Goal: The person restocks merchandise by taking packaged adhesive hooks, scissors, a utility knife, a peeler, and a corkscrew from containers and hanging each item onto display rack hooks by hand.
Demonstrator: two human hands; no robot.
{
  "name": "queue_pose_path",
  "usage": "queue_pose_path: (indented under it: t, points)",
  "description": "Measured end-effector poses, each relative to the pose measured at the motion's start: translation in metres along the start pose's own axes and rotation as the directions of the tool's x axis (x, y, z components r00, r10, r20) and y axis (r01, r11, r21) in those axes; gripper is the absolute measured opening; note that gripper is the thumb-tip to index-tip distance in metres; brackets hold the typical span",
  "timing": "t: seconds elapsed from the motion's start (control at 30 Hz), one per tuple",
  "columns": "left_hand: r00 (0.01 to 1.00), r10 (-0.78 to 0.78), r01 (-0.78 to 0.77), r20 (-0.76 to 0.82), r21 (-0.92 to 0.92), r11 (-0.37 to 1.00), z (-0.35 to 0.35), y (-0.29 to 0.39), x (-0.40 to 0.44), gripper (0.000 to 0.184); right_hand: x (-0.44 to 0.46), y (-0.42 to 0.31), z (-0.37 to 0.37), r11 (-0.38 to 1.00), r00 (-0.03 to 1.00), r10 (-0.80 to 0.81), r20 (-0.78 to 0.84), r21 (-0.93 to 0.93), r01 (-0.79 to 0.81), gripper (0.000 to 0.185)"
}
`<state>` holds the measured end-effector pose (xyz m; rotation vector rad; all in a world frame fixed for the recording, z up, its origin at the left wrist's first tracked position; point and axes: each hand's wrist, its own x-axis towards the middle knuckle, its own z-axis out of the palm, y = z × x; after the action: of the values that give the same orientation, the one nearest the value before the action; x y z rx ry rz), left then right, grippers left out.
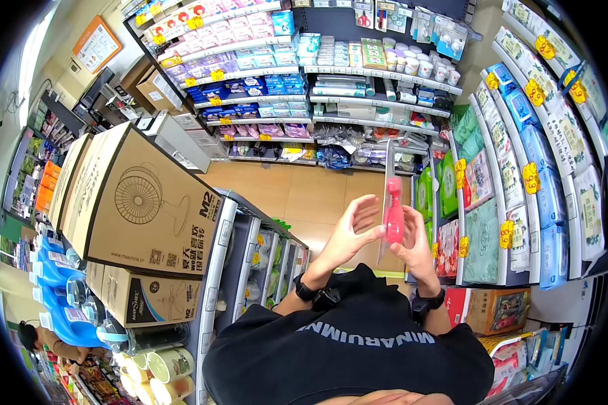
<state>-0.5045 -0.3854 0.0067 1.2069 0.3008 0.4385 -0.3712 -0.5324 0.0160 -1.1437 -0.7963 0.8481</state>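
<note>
A pink plastic item (394, 219), narrow-waisted and fixed to a thin card pack, is held upright in front of my chest. The pack is turned nearly edge-on, so the item's exact kind cannot be made out. My right hand (415, 253) grips its lower right side, thumb toward me and fingers partly hidden behind. On the other side, my left hand (355, 231) has its fingers stretched and apart, with the thumb tip at the edge of the pack. Dark bands sit on both wrists.
Stocked shelves (378, 71) stand ahead, and tissue packs (540, 169) line the right. A fan carton (138, 202) sits atop the left shelf unit, near blue jugs (64, 283). Tiled floor (304, 196) lies between. Another person (54, 341) is at the far lower left.
</note>
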Motion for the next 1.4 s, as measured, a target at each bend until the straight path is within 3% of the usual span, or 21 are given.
queue_pose_path:
  t: [0.17,0.47,0.63,0.7,0.8,0.83,0.87,1.0,1.07,1.4]
  points:
    - [0.993,-0.086,0.085,0.076,0.02,0.996,0.008,-0.007,0.001,0.107,0.001,0.006,0.004,0.995,0.995,0.062,0.081,0.07,-0.068,0.11]
    - [0.987,-0.108,0.111,0.118,-0.019,0.994,0.011,-0.01,0.004,0.107,-0.001,0.014,-0.008,0.992,0.978,0.099,0.182,0.055,-0.111,0.097]
    - [0.994,-0.099,0.094,0.035,0.128,0.987,0.002,-0.016,0.002,0.098,-0.001,0.014,-0.008,0.997,0.992,-0.003,0.123,-0.077,0.012,0.098]
    - [0.997,-0.073,0.072,-0.002,0.171,0.983,-0.001,-0.015,0.001,0.088,0.0,0.008,-0.007,0.99,0.995,-0.099,0.013,-0.097,0.099,0.1]
    - [0.989,0.034,0.001,-0.147,0.232,0.973,-0.007,-0.012,0.001,0.06,0.003,0.003,-0.015,0.983,0.986,-0.165,-0.013,-0.081,0.163,0.082]
    - [0.989,0.032,0.003,-0.146,0.232,0.973,-0.009,-0.011,0.0,0.06,0.002,0.002,-0.017,0.985,0.986,-0.162,-0.025,-0.064,0.16,0.074]
    - [0.983,0.039,0.004,-0.178,0.235,0.972,-0.009,-0.004,0.0,0.057,0.0,0.004,-0.019,0.985,0.982,-0.173,-0.07,-0.04,0.17,0.053]
    - [0.97,0.059,-0.016,-0.235,0.183,0.983,-0.017,0.001,-0.001,0.043,-0.003,0.009,-0.027,0.997,0.986,-0.073,-0.153,-0.038,0.068,0.039]
    - [0.962,0.058,-0.03,-0.267,0.106,0.994,-0.018,0.0,-0.002,0.034,-0.005,0.012,-0.028,0.999,0.984,-0.051,-0.171,-0.023,0.048,0.039]
    - [0.947,0.061,-0.022,-0.317,0.127,0.992,-0.023,0.006,-0.004,0.028,-0.003,0.012,-0.022,0.998,0.979,-0.053,-0.196,-0.055,0.043,0.046]
